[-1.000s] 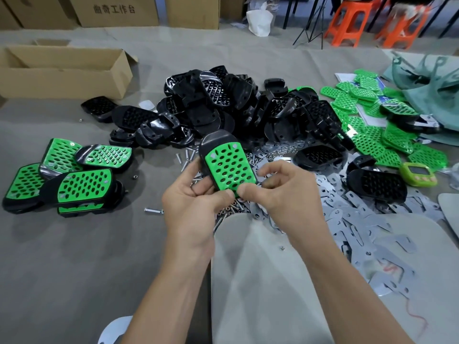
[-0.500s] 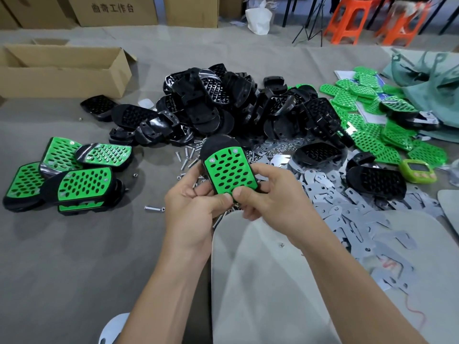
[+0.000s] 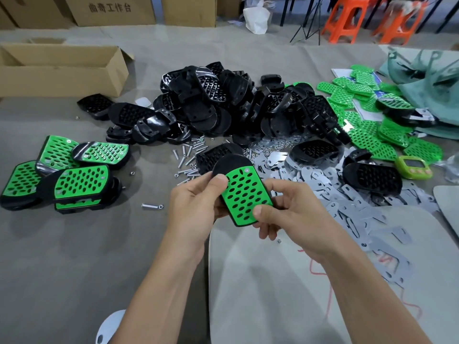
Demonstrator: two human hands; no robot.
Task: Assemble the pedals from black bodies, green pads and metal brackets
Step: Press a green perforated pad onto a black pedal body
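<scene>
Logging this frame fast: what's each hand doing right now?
Left hand: holding the pedal at its left edge.
Right hand: holding the same pedal at its lower right corner.

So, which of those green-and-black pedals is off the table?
The pedal gripped between the left hand and right hand; the other finished pedals lie heaped on the table at left.

Grey work surface [image 3: 62, 256]; cardboard boxes [image 3: 109, 11], orange stools [image 3: 347, 18] behind.

I'm watching the left hand [image 3: 196, 207] and right hand [image 3: 293, 214] gripping one pedal [image 3: 228, 165] above the bench [image 3: 74, 256], near its front middle. Both thumbs are pressing on its green pad [image 3: 246, 197]. Black bodies [image 3: 223, 103] are lying heaped behind, and finished pedals [image 3: 74, 175] are sitting by the left edge.
</scene>
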